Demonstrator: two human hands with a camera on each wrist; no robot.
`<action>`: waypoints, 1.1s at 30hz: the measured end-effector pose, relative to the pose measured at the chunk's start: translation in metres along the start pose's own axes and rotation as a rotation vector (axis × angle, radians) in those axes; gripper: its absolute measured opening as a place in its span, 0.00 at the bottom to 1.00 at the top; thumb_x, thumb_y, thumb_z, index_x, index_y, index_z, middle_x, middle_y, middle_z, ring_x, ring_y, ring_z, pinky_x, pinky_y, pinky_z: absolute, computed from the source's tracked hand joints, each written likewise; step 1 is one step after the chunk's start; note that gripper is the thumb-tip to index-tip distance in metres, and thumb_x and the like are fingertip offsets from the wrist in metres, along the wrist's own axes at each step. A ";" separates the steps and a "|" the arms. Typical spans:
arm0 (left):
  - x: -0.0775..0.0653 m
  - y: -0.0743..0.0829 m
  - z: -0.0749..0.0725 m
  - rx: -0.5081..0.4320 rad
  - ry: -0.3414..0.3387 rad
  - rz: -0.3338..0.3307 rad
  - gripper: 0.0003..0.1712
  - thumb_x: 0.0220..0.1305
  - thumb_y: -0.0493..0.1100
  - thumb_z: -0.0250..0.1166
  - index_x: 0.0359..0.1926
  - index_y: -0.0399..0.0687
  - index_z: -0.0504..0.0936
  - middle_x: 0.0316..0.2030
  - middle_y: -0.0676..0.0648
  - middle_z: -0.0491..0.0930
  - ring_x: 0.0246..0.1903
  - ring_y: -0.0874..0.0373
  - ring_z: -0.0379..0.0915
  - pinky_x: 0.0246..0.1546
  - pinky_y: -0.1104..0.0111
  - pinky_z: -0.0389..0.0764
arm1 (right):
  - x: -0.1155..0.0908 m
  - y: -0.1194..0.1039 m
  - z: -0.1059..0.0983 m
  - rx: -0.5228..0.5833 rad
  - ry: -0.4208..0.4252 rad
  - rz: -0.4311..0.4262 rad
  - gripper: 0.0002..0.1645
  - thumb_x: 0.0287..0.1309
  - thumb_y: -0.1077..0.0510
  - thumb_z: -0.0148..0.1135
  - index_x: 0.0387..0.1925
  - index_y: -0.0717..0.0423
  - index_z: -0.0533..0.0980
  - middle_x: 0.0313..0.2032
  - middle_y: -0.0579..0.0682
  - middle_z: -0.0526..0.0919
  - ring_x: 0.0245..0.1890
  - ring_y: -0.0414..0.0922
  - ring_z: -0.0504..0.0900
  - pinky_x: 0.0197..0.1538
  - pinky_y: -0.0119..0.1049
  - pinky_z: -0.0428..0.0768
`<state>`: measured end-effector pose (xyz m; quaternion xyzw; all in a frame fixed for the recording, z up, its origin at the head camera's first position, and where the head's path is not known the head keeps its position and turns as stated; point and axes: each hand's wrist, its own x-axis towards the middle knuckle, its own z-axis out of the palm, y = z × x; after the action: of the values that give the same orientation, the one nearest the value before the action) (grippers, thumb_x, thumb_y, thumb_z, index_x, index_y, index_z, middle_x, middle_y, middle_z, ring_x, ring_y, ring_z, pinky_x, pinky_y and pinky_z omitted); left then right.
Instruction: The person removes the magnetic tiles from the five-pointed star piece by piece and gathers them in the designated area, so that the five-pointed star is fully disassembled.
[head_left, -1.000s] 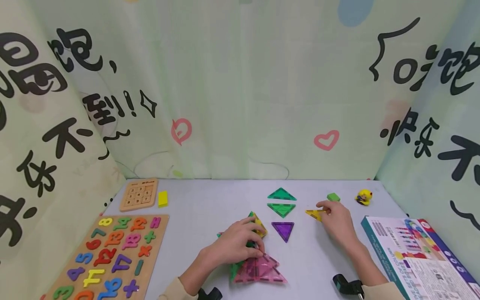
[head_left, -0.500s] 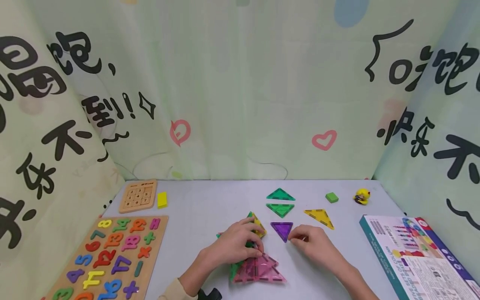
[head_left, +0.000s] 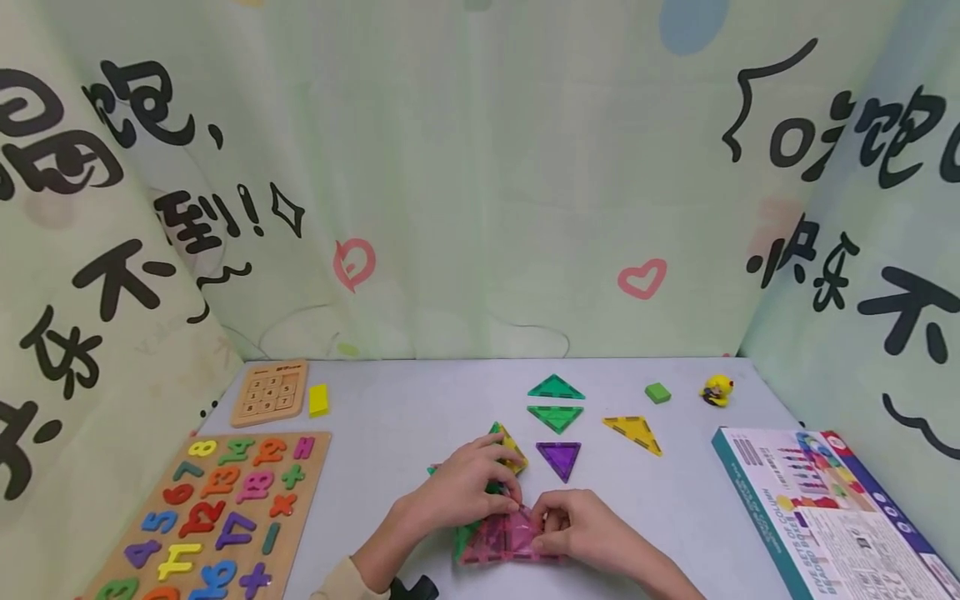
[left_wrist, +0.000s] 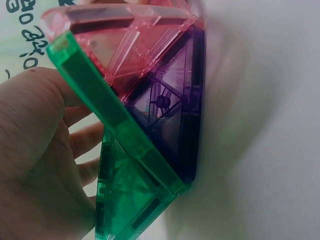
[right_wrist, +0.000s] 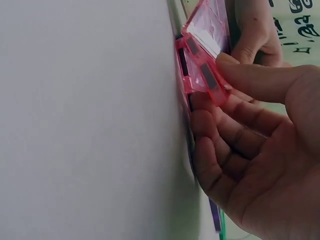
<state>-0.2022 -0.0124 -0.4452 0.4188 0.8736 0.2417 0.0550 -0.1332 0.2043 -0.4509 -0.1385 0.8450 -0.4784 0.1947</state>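
Observation:
Translucent magnetic tiles are joined into a cluster in front of the person, with pink tiles (head_left: 498, 540) at the near side and a yellow tile (head_left: 513, 450) at the far side. The left hand (head_left: 465, 479) holds this cluster from above and covers much of it. In the left wrist view, its fingers lie behind green tiles (left_wrist: 122, 120) that meet a purple tile (left_wrist: 175, 95). At the cluster's near right corner, the right hand (head_left: 588, 529) pinches a pink triangular tile (right_wrist: 206, 70) between thumb and fingers.
Loose triangles lie beyond the hands: two green ones (head_left: 556, 387), a purple one (head_left: 558, 458) and a yellow one (head_left: 636, 432). A number board (head_left: 300, 533) and a wooden number puzzle (head_left: 270, 392) sit left, near a yellow block (head_left: 318, 400). Right are a box (head_left: 817, 508), green block (head_left: 657, 392) and duck figure (head_left: 717, 390).
The right hand has left the yellow triangle, passed the loose purple one, and come to the pink tiles, where it now pinches one. The left hand has stayed on the cluster.

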 end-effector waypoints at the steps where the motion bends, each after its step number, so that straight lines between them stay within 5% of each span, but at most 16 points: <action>1: 0.000 0.000 0.000 0.000 -0.002 -0.002 0.04 0.60 0.54 0.70 0.33 0.64 0.88 0.59 0.58 0.79 0.73 0.49 0.59 0.73 0.50 0.61 | 0.001 0.000 0.001 0.016 0.001 0.010 0.09 0.55 0.54 0.72 0.34 0.54 0.80 0.21 0.43 0.76 0.20 0.34 0.69 0.23 0.26 0.68; 13: -0.001 0.001 -0.001 0.003 0.003 -0.004 0.03 0.60 0.54 0.71 0.33 0.65 0.88 0.59 0.57 0.79 0.73 0.48 0.59 0.72 0.49 0.62 | 0.003 0.003 0.002 0.117 -0.019 0.042 0.07 0.57 0.60 0.68 0.34 0.59 0.78 0.21 0.44 0.75 0.22 0.36 0.69 0.25 0.25 0.68; 33: 0.000 0.000 -0.002 0.012 -0.007 -0.005 0.05 0.61 0.60 0.69 0.36 0.72 0.86 0.59 0.59 0.79 0.71 0.52 0.61 0.71 0.50 0.63 | 0.000 0.005 -0.009 0.104 -0.020 0.058 0.05 0.59 0.63 0.65 0.35 0.63 0.78 0.23 0.45 0.77 0.24 0.38 0.71 0.26 0.28 0.70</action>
<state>-0.2022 -0.0131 -0.4436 0.4177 0.8759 0.2349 0.0559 -0.1375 0.2136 -0.4506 -0.1083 0.8207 -0.5145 0.2238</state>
